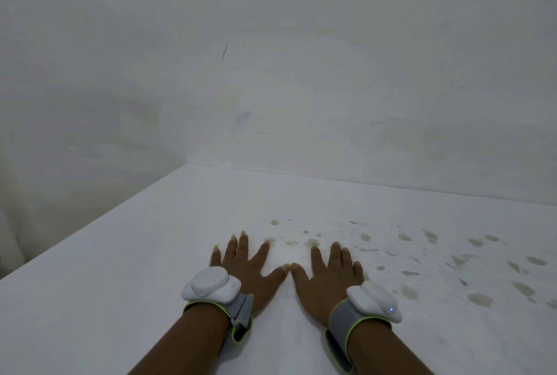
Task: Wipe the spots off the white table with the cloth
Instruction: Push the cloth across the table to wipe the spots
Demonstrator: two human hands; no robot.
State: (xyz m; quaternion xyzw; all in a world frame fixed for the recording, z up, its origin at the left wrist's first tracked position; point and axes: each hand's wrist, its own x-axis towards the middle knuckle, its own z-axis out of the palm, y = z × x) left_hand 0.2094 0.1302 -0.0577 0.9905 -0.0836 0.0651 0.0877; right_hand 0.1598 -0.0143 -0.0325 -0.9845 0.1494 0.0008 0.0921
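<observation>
The left hand (250, 266) lies flat on the white table (105, 299), fingers spread wide and holding nothing, its thumb tip touching that of the right hand (325, 272), which is splayed and empty likewise. The spots (452, 260) begin just past the fingertips and scatter off rightward, so the right hand is nearer them. No cloth is in sight; I'd say fetching it comes first.

The white table (126, 269) lies open all around; only the wall (331, 88) blocks its far edge.
</observation>
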